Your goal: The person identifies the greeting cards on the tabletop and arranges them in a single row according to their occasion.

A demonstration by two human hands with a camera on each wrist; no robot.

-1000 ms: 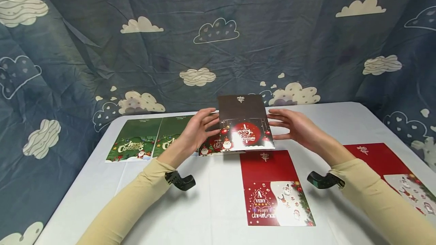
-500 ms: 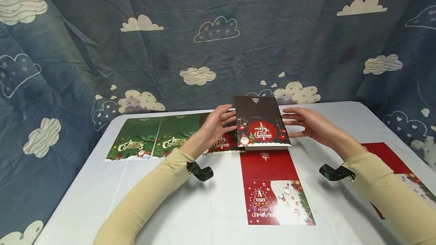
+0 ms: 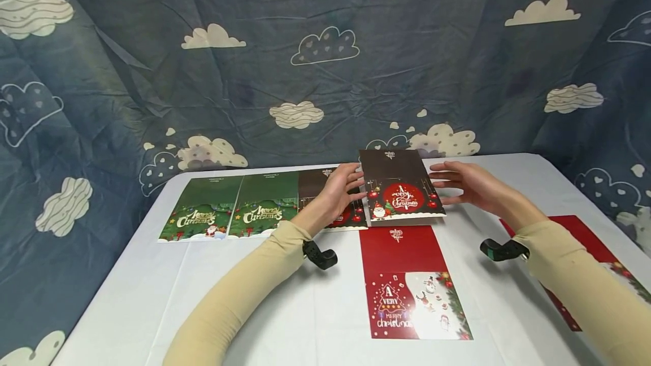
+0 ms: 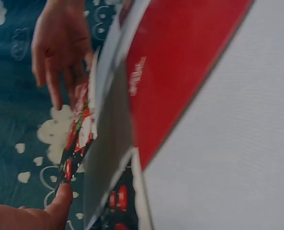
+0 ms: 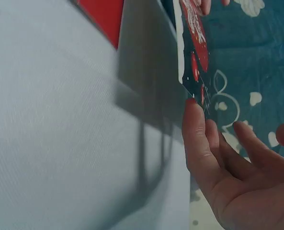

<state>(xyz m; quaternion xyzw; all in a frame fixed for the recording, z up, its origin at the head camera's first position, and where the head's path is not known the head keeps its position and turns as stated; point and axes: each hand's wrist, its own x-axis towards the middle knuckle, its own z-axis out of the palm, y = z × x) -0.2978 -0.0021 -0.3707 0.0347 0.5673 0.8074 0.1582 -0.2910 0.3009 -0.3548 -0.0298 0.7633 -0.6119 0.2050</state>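
A black Christmas card (image 3: 404, 199) with a red circle and white lettering is held up between my two hands at the back middle of the table. My left hand (image 3: 338, 188) meets its left edge with extended fingertips. At the right edge, the fingers of my right hand (image 3: 470, 185) do the same, thumb apart from the card in the right wrist view. Under the card's lower edge, a red and white Christmas card (image 3: 407, 281) lies flat on the table. A second black card (image 3: 351, 216) lies partly hidden behind my left hand.
Two green Merry Christmas cards (image 3: 200, 213) lie side by side at the back left of the white table (image 3: 244, 298). Another red card (image 3: 585, 242) is partly covered by my right sleeve. A dark blue cloud-print cloth (image 3: 325, 83) hangs behind.
Both hands have carried the black card to the right and lower, away from above the other black card. More of that lying card and the green cards shows now.
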